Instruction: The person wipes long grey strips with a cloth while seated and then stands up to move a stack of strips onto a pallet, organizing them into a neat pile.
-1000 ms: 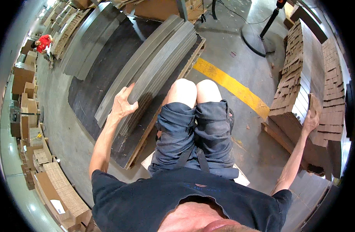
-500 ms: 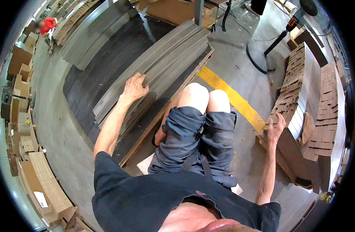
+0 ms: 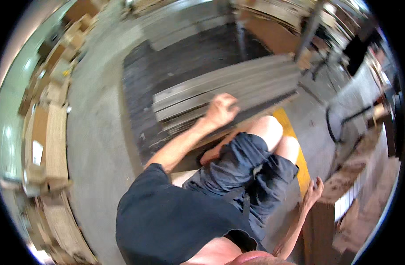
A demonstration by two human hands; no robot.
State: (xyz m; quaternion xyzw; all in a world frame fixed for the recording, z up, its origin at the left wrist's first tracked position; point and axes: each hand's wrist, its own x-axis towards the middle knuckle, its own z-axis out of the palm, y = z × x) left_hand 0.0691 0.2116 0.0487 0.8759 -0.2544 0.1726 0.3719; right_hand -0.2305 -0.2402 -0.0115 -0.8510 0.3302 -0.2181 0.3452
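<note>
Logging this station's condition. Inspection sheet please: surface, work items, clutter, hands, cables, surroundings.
Surface: dark platform, partly covered
Work items: grey boards stacked on it; brown-edged stack at right
Clutter: cardboard boxes along the left
Left hand: nothing seen held, fingers loosely curled, at the boards' near side; contact unclear
Right hand: nothing seen held, fingers apart, by the brown-edged stack; contact unclear
Cables: cannot tell, blurred
Surroundings: yellow floor line

- Left hand [image 3: 222, 109] hides part of the grey boards [image 3: 255, 80]; contact unclear.
- Right hand [image 3: 315, 190] blurred; whether it touches the brown stack [image 3: 344, 183] on the right, unclear.
- Stand base [image 3: 329, 126], far right: smeared.
</note>
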